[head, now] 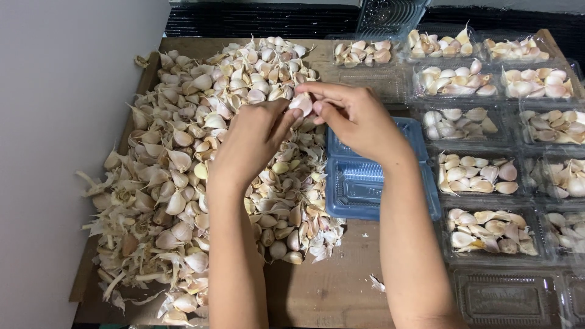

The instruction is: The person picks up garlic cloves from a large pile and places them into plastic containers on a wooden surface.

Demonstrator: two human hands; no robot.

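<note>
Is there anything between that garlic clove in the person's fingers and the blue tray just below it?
Nothing visible. Both hands, left hand and right hand, pinch the garlic clove above the edge of the loose garlic pile. The blue tray lies open right beside and below it, partly under the right hand, with no lid or other thing over its visible part.
</note>
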